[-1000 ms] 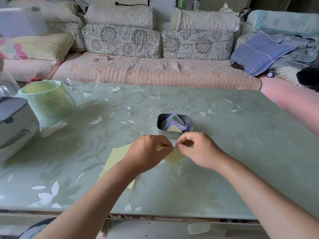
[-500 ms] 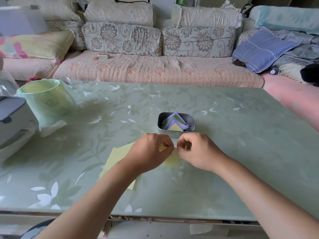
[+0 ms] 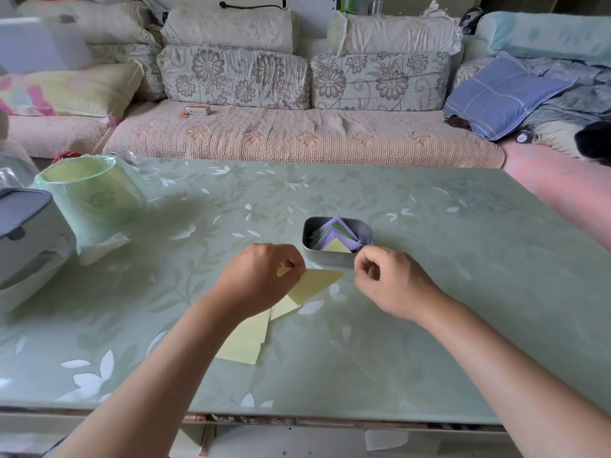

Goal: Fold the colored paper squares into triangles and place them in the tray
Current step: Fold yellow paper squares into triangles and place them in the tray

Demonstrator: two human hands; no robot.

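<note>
Bordering edges: the surface [image 3: 463,309] is bounded by its near edge under both forearms and by its far edge along the sofa [image 3: 297,140]. Its left side is taken up by a green bin [image 3: 92,193] and a grey-white appliance [image 3: 23,233].
Open room: a broad stretch of surface is seen from the tray [image 3: 366,228] out to the right edge.
Folded yellow paper [image 3: 314,284]: it is laid flat just in front of the tray, between the two hands. Its long edge is run left to right, roughly along the tray's near wall, and its sharp tip is pointed right.
Look: it is pale yellow and triangular with crisp edges. Its left part is hidden by the left hand [image 3: 261,279].
Left hand: the paper's left corner is pinched by the curled fingers.
Right hand [image 3: 390,280]: the fingers are curled in and nothing is seen held. A small gap is left to the paper's tip.
Yellow sheets [image 3: 244,338]: unfolded squares are spread under the left wrist.
Tray contents: purple, green and yellow folded pieces [image 3: 334,233] are piled inside.
</note>
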